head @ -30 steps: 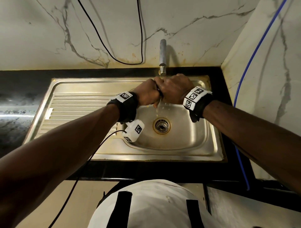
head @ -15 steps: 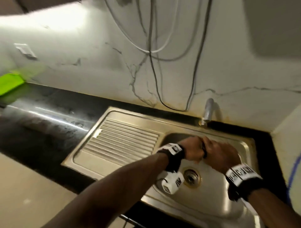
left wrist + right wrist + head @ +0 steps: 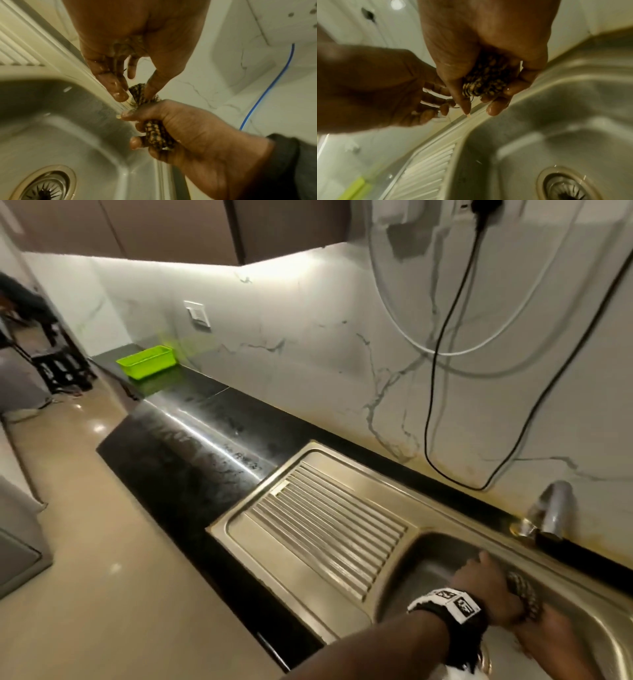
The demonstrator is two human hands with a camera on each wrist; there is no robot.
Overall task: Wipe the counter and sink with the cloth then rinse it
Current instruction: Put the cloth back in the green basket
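Note:
The cloth (image 3: pixel 157 134), a brown checked rag twisted into a tight roll, is held over the steel sink basin (image 3: pixel 428 563). My right hand (image 3: pixel 133 128) grips most of the roll in its fist. My left hand (image 3: pixel 135 93) pinches the cloth's free end between thumb and finger. In the head view the left hand (image 3: pixel 479 587) covers the cloth (image 3: pixel 524 590), with the right hand (image 3: pixel 548 638) just behind it. The right wrist view shows the cloth (image 3: pixel 484 81) inside the right hand (image 3: pixel 481 108). Both hands are wet.
The tap (image 3: pixel 551 508) stands behind the basin at the wall. The ribbed drainboard (image 3: pixel 325 525) lies left of the basin, then the black counter (image 3: pixel 191 460) with a green tub (image 3: pixel 147 364) at its far end. Cables (image 3: pixel 435 405) hang down the marble wall. The drain (image 3: pixel 46 186) lies below the hands.
The head view has swung left and up along the counter, so the hands now sit at the lower right. Both hands have stayed together on the cloth over the basin.

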